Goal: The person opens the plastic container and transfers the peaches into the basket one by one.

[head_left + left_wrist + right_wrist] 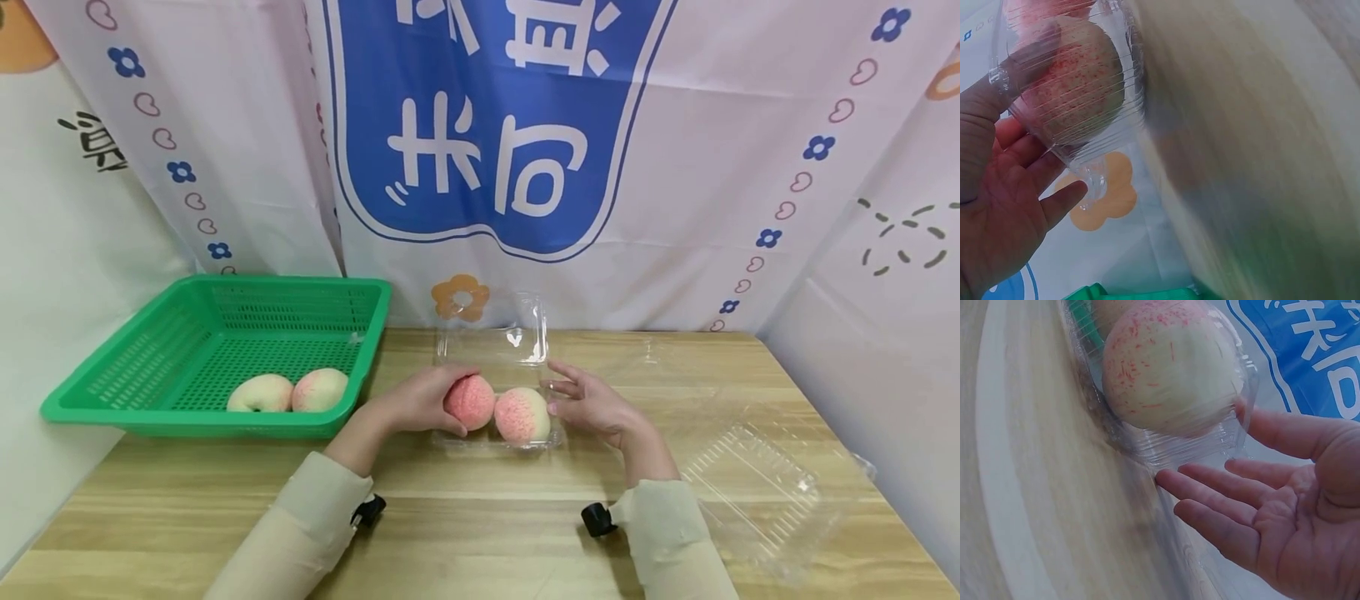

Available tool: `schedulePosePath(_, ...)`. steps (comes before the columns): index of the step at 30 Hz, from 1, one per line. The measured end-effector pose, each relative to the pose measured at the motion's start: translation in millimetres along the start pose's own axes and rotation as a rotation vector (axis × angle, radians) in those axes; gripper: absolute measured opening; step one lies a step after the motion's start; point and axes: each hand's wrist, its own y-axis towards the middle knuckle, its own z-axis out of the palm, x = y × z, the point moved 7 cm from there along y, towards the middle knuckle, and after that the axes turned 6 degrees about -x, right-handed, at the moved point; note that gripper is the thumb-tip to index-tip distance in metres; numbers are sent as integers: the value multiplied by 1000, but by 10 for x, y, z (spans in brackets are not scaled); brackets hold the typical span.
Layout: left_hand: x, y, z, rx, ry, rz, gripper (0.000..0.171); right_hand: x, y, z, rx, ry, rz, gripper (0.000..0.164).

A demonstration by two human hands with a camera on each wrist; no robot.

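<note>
A clear plastic clamshell box (491,321) stands on the table with its lid raised. Two pink and cream peaches sit side by side in it. My left hand (420,402) holds the left peach (471,403), thumb and fingers around its side. In the left wrist view, the thumb of the left hand (1007,169) shows through the plastic against the peach (1079,81). Beside the right peach (522,415), my right hand (596,408) rests at the box's right edge. The right wrist view shows its fingers (1216,512) loosely extended and the thumb at the box rim.
To the left stands a green plastic basket (367,350) with two more peaches (261,393) near its front wall. More clear plastic boxes (757,483) lie on the right of the wooden table (480,533). A printed cloth (675,275) hangs along the back.
</note>
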Motion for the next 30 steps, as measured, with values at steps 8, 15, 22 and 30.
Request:
schedulePosePath(8, -18, -12, -16, 8, 5, 1, 83, -6, 5, -16, -35, 11, 18, 81)
schedulePosePath(15, -70, -22, -76, -3, 6, 8, 82, -6, 5, -21, -29, 15, 14, 77)
schedulePosePath(22, -170, -69, -166, -16, 11, -10, 82, -21, 3, -15, -27, 17, 17, 75)
schedulePosePath(30, -316, -142, -341, -41, 33, 17, 79, -12, 4, -11, -22, 14, 8, 74)
